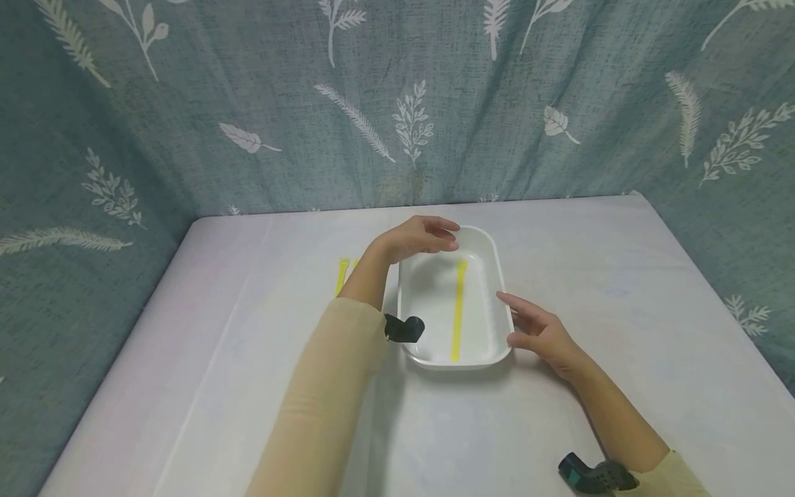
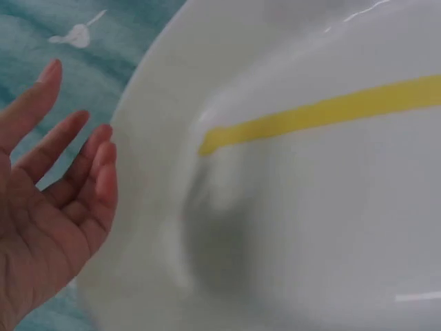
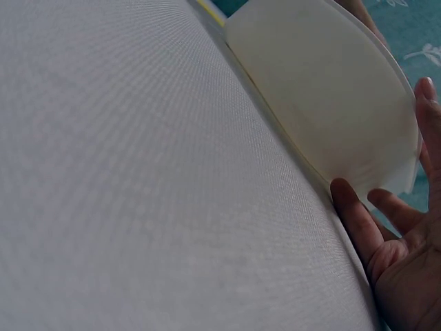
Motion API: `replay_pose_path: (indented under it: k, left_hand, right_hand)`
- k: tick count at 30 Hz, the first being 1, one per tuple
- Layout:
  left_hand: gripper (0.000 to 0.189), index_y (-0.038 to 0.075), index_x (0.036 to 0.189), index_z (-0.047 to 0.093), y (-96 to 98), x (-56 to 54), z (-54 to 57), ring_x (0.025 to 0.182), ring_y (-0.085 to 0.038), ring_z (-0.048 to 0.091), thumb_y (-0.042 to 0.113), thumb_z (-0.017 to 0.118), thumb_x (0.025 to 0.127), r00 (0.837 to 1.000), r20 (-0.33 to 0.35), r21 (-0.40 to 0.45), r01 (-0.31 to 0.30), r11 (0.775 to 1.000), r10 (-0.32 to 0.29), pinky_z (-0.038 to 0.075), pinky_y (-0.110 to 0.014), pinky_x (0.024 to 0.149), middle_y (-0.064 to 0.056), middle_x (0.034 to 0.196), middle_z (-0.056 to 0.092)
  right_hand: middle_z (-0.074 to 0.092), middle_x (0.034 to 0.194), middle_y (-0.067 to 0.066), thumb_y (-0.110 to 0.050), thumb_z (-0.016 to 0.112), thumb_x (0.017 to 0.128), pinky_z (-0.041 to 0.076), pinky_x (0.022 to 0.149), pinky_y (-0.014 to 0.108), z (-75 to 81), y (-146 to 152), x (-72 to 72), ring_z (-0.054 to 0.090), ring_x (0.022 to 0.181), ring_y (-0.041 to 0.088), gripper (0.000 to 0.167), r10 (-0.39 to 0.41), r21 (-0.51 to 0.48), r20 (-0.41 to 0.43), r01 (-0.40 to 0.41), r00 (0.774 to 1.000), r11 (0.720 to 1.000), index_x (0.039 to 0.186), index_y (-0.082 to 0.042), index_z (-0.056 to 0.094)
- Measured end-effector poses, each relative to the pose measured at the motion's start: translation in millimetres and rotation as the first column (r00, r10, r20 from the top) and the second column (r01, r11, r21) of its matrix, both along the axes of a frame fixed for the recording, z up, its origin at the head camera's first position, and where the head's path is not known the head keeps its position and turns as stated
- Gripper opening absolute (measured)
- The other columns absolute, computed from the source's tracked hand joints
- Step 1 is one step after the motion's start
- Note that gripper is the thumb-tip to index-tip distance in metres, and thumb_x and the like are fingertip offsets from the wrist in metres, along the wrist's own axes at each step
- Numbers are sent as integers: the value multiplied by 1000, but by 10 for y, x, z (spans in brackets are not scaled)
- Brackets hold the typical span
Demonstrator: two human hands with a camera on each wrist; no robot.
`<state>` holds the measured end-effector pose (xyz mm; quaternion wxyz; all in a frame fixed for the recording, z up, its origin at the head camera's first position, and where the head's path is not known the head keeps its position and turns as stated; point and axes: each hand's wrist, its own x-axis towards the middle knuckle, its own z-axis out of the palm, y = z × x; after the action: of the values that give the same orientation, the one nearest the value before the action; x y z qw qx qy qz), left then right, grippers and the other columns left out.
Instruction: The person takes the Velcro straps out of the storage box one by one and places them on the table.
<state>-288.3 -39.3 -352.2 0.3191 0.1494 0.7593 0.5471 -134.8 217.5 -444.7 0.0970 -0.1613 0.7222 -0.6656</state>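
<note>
A white rectangular tray (image 1: 484, 359) with rounded corners stands on the white-covered table. Along its floor lies a flat yellow strip (image 1: 459, 310) with a wider far end, seen also in the left wrist view (image 2: 324, 114). My left hand (image 1: 419, 236) hovers by the tray's far left corner, fingers loosely bent and nothing held. At the tray's right side, my right hand (image 1: 540, 335) touches the rim with spread fingers. The right wrist view shows its fingertips (image 3: 344, 193) low against the outer wall.
More yellow strips (image 1: 341, 276) lie on the table left of the tray, partly hidden by the left forearm. A blue-green leaf-print curtain (image 1: 397, 103) encloses the table's back and sides. Dark wrist cameras (image 1: 404, 329) are strapped to both arms.
</note>
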Motion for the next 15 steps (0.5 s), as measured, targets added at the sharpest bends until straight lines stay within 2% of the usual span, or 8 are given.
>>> replay_pose_path:
  k: [3, 6, 10, 15]
  left_hand:
    - [55, 7, 136, 50, 81, 13, -84, 117, -19, 52, 16, 70, 85, 1000, -12, -54, 12, 998, -13, 39, -36, 104, -11, 133, 54]
    - [56, 10, 135, 52, 142, 34, -180, 121, -18, 52, 20, 73, 83, 998, -59, -143, 25, 989, -34, 43, -32, 100, -10, 133, 55]
    - [55, 12, 129, 57, 206, 72, -307, 116, -17, 55, 22, 77, 79, 988, -152, -241, -5, 970, -33, 46, -26, 93, -7, 125, 61]
    - [55, 9, 127, 58, 307, 101, -407, 112, -20, 55, 18, 79, 77, 980, -195, -269, -26, 963, -28, 46, -25, 90, -11, 123, 60]
  right_hand:
    - [42, 146, 2, -2, 68, 84, 44, 94, 17, -2, -3, -6, 52, 117, 2, 63, -1, 2, 1, 1, 1000, 1000, 142, -8, 43]
    - [38, 148, 12, -2, 68, 85, 45, 93, 18, -7, -8, -10, 53, 117, 4, 63, 13, -10, 1, -13, 1000, 1000, 142, -8, 43]
    - [31, 148, 25, -1, 67, 85, 47, 92, 19, -12, -15, -11, 54, 117, 7, 63, 28, -25, 2, -28, 1000, 999, 142, -7, 42]
    - [35, 148, 19, 0, 67, 84, 46, 92, 18, -16, -6, -12, 54, 117, 7, 64, 15, -18, 3, -15, 1000, 1000, 142, -8, 42]
